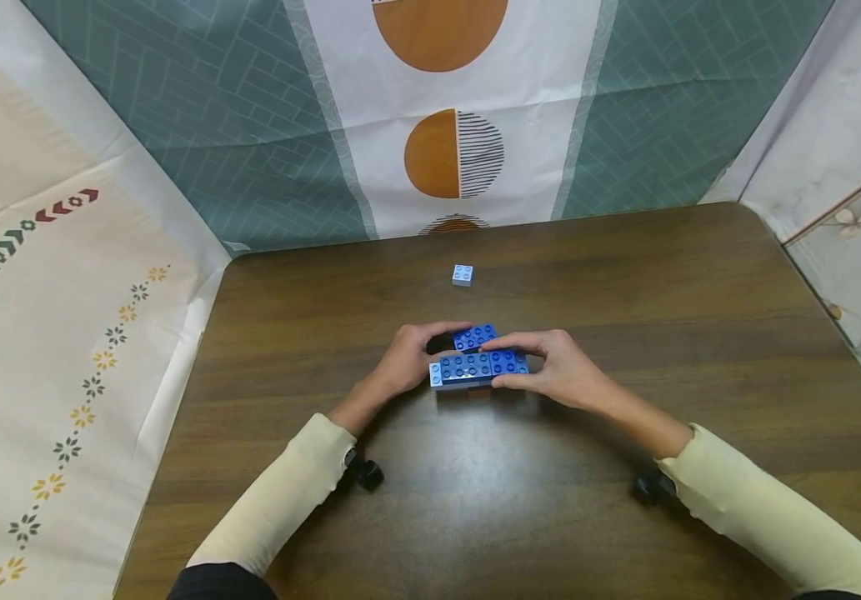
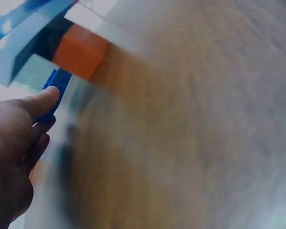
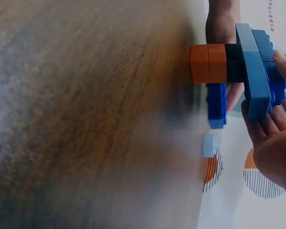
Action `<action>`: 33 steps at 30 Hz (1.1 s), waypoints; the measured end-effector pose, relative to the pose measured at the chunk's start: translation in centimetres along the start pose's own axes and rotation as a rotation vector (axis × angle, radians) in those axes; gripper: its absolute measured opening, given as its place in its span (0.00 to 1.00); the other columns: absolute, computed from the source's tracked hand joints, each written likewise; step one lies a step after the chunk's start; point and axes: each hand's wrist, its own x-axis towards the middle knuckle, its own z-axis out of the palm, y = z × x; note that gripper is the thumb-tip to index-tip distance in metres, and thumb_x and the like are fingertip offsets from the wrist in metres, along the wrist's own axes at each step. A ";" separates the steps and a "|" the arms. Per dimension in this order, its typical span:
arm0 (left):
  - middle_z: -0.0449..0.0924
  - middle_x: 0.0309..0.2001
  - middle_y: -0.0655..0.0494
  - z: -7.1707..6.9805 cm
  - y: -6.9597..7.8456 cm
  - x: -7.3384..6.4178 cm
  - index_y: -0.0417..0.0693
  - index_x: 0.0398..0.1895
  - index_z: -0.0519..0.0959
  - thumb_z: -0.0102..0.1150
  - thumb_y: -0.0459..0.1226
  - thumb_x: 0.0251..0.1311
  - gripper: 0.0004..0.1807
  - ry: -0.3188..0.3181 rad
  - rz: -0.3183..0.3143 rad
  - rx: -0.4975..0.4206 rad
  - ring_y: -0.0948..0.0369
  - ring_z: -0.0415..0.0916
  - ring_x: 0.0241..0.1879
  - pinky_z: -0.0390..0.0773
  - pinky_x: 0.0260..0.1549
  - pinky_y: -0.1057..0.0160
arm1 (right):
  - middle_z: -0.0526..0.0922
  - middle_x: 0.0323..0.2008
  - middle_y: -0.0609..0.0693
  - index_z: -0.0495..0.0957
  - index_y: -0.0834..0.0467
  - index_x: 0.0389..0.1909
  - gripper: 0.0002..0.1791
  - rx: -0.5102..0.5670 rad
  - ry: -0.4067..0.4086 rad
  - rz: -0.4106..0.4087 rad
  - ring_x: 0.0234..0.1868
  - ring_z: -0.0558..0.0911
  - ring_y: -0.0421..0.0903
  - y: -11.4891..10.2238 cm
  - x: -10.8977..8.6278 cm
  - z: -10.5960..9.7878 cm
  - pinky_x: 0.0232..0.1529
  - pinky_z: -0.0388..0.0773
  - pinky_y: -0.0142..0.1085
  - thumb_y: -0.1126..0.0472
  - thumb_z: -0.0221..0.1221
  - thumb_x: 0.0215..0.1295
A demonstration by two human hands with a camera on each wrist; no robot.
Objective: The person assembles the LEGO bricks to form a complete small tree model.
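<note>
My right hand [image 1: 567, 371] grips a built block of toy bricks [image 1: 466, 368] at its right end, between thumb and fingers. Dark blue bricks top a lighter blue layer, and under it the right wrist view shows black bricks [image 3: 234, 63] and orange bricks [image 3: 208, 64]. Just behind the block, a separate dark blue brick [image 1: 474, 337] is pinched between thumb and fingers of my left hand [image 1: 404, 360]. In the left wrist view, the thumb [image 2: 46, 99] lies on that blue brick [image 2: 61, 85]. The block hides part of the left hand in the right wrist view.
A small light blue brick [image 1: 463, 275] sits on the brown wooden table [image 1: 490, 500] near its back edge. Patterned cloth [image 1: 272, 125] hangs behind the table, and pale cloth [image 1: 47, 350] hangs along the left side.
</note>
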 end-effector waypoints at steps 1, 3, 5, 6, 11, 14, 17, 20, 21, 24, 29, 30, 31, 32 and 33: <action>0.82 0.66 0.53 -0.3 0.1 -0.1 0.55 0.70 0.81 0.69 0.36 0.71 0.25 0.011 -0.013 0.005 0.54 0.78 0.67 0.74 0.68 0.48 | 0.85 0.62 0.53 0.87 0.49 0.62 0.25 0.006 0.004 0.003 0.62 0.83 0.55 0.0 0.0 0.0 0.66 0.77 0.59 0.56 0.77 0.63; 0.83 0.65 0.54 -1.0 0.2 -0.4 0.55 0.69 0.82 0.71 0.38 0.70 0.25 0.038 -0.028 0.010 0.54 0.80 0.65 0.76 0.66 0.48 | 0.87 0.60 0.51 0.87 0.50 0.61 0.24 0.015 0.009 0.006 0.61 0.84 0.54 0.1 -0.1 0.0 0.65 0.77 0.58 0.56 0.77 0.64; 0.84 0.64 0.54 -1.6 0.4 -0.7 0.55 0.68 0.83 0.72 0.39 0.68 0.25 0.068 -0.035 -0.001 0.54 0.82 0.62 0.79 0.64 0.48 | 0.87 0.59 0.50 0.87 0.50 0.61 0.23 0.021 0.013 0.008 0.60 0.84 0.53 0.1 -0.1 0.0 0.66 0.77 0.58 0.56 0.77 0.64; 0.85 0.63 0.54 -1.9 0.5 -0.8 0.55 0.67 0.83 0.73 0.38 0.67 0.25 0.085 -0.037 -0.017 0.55 0.83 0.60 0.80 0.62 0.48 | 0.88 0.58 0.50 0.87 0.51 0.60 0.23 0.022 0.015 0.007 0.60 0.84 0.52 0.1 -0.1 0.0 0.66 0.77 0.58 0.56 0.76 0.64; 0.86 0.60 0.54 -2.9 1.3 -1.6 0.51 0.65 0.84 0.75 0.37 0.65 0.24 0.174 -0.021 -0.150 0.56 0.85 0.55 0.83 0.58 0.48 | 0.88 0.57 0.52 0.87 0.52 0.61 0.23 0.015 0.023 -0.001 0.56 0.85 0.52 0.3 -0.2 0.1 0.65 0.77 0.59 0.57 0.76 0.64; 0.86 0.60 0.55 -3.4 2.2 -2.1 0.49 0.64 0.84 0.76 0.36 0.64 0.25 0.213 -0.011 -0.223 0.57 0.85 0.56 0.82 0.59 0.46 | 0.88 0.57 0.51 0.87 0.53 0.60 0.23 0.009 0.029 -0.001 0.54 0.85 0.51 0.3 -0.1 0.2 0.65 0.77 0.58 0.58 0.77 0.64; 0.87 0.59 0.55 -3.7 3.3 -2.7 0.49 0.63 0.85 0.76 0.36 0.64 0.24 0.222 0.008 -0.251 0.57 0.85 0.55 0.82 0.59 0.45 | 0.88 0.56 0.51 0.87 0.52 0.59 0.22 0.008 0.033 -0.001 0.54 0.85 0.51 0.2 -0.1 0.2 0.65 0.78 0.57 0.59 0.77 0.64; 0.87 0.59 0.56 -3.8 4.2 -3.1 0.49 0.63 0.85 0.75 0.36 0.65 0.23 0.203 0.037 -0.260 0.57 0.84 0.54 0.81 0.60 0.46 | 0.88 0.57 0.52 0.87 0.53 0.59 0.22 0.022 0.034 0.002 0.55 0.85 0.52 0.2 -0.1 0.3 0.65 0.77 0.58 0.59 0.76 0.64; 0.87 0.59 0.56 -3.8 4.5 -3.2 0.49 0.63 0.85 0.75 0.35 0.65 0.23 0.193 0.045 -0.263 0.57 0.84 0.54 0.81 0.60 0.47 | 0.88 0.57 0.52 0.87 0.54 0.59 0.22 0.031 0.034 0.004 0.55 0.85 0.52 0.2 -0.1 0.3 0.65 0.77 0.59 0.59 0.76 0.64; 0.87 0.59 0.56 -3.5 5.1 -3.5 0.48 0.63 0.85 0.75 0.34 0.65 0.23 0.166 0.071 -0.267 0.57 0.84 0.54 0.81 0.60 0.49 | 0.88 0.57 0.55 0.86 0.57 0.59 0.22 0.042 0.039 0.011 0.57 0.84 0.54 0.3 -0.1 0.4 0.66 0.75 0.60 0.60 0.76 0.64; 0.88 0.58 0.56 -3.0 5.7 -3.7 0.47 0.62 0.86 0.76 0.33 0.63 0.23 0.125 0.113 -0.239 0.58 0.85 0.54 0.81 0.61 0.51 | 0.87 0.57 0.58 0.86 0.62 0.58 0.23 0.039 0.042 0.028 0.59 0.84 0.56 0.2 0.0 0.4 0.67 0.74 0.60 0.60 0.77 0.63; 0.88 0.58 0.56 -2.9 5.8 -3.8 0.47 0.62 0.85 0.76 0.33 0.63 0.23 0.117 0.124 -0.228 0.58 0.85 0.54 0.81 0.61 0.52 | 0.88 0.56 0.58 0.85 0.62 0.58 0.24 0.042 0.039 0.032 0.58 0.84 0.56 0.2 0.0 0.4 0.67 0.75 0.60 0.60 0.77 0.64; 0.88 0.58 0.56 -2.8 5.8 -3.8 0.47 0.62 0.85 0.76 0.33 0.64 0.23 0.108 0.135 -0.219 0.59 0.85 0.54 0.81 0.61 0.52 | 0.88 0.56 0.58 0.85 0.63 0.58 0.24 0.048 0.036 0.037 0.58 0.85 0.56 0.2 0.0 0.4 0.66 0.76 0.59 0.60 0.76 0.64; 0.88 0.57 0.56 -2.7 5.9 -3.7 0.47 0.62 0.85 0.76 0.34 0.64 0.23 0.099 0.145 -0.211 0.59 0.85 0.54 0.81 0.61 0.53 | 0.88 0.55 0.58 0.85 0.64 0.58 0.24 0.053 0.034 0.042 0.56 0.85 0.55 0.1 0.0 0.4 0.65 0.77 0.59 0.60 0.76 0.64; 0.88 0.57 0.56 -2.6 5.9 -3.7 0.47 0.62 0.85 0.75 0.34 0.64 0.23 0.092 0.154 -0.201 0.60 0.85 0.53 0.81 0.60 0.53 | 0.88 0.55 0.58 0.85 0.64 0.58 0.24 0.056 0.033 0.047 0.55 0.85 0.54 0.1 0.0 0.4 0.64 0.78 0.58 0.61 0.76 0.64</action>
